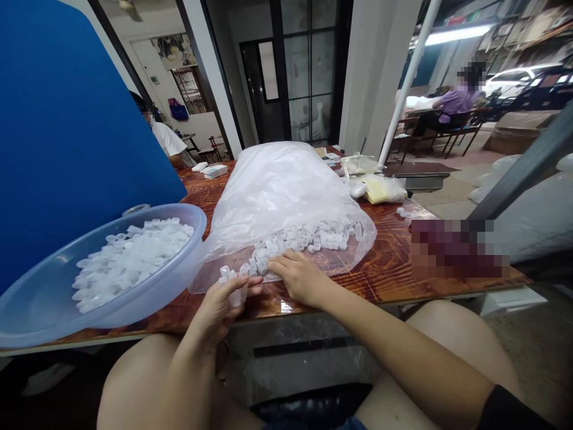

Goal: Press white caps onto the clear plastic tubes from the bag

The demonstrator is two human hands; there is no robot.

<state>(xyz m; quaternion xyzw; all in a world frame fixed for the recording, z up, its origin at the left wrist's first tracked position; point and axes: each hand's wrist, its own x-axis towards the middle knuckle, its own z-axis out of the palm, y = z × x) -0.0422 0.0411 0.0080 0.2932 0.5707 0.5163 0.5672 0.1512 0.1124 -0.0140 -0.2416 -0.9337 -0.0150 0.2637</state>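
Small translucent white plastic caps (304,236) lie heaped inside the mouth of a large clear plastic bag (282,179). From the heap a narrow line of them runs towards me. My left hand (222,301), at the table's front edge, is cupped around several caps (233,291), its thumb on top. Close to its right, my right hand (301,276) rests at the near end of the heap. Its fingers are bent loosely over the caps and touch them; nothing shows gripped in it. The undersides of its fingers are hidden.
A wide blue plastic basin (197,230) with many similar caps stands at the left. A blue panel (80,107) rises behind it. On the wooden table (385,257), yellow and clear packets (380,188) lie to the right. Two people sit farther back.
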